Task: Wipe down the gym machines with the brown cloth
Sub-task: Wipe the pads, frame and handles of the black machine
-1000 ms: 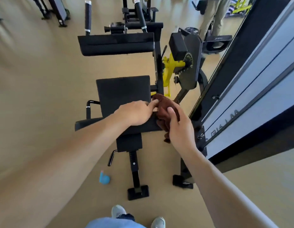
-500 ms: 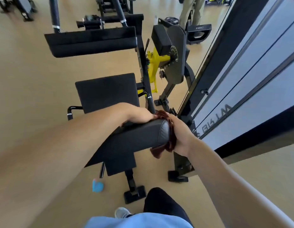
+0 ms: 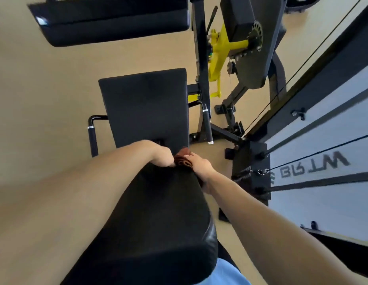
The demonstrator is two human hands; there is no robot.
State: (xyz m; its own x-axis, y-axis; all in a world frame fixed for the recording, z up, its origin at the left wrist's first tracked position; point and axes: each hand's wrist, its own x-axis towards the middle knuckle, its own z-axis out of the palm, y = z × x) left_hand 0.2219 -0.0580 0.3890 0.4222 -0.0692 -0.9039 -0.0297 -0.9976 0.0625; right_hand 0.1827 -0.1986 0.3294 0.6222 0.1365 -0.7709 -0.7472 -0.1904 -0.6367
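Note:
A black padded back pad [image 3: 158,223] of the gym machine fills the lower middle of the head view. Beyond it lies the flat black seat pad [image 3: 146,105]. The brown cloth [image 3: 182,160] is bunched at the far top edge of the back pad. My right hand [image 3: 200,167] grips the cloth against the pad's right corner. My left hand [image 3: 161,156] curls over the pad's top edge just left of the cloth and touches it; its fingers are hidden behind the pad.
A long black roller pad [image 3: 117,23] crosses the top. A yellow adjuster [image 3: 220,50] and a black cam plate [image 3: 255,44] stand at upper right. The weight-stack shroud with cables [image 3: 323,153] runs along the right. Black handles [image 3: 206,124] flank the seat. Tan floor [image 3: 34,99] lies left.
The view has come much closer and over the back pad. Both hands with the cloth have moved from the pad's right end to its top far edge.

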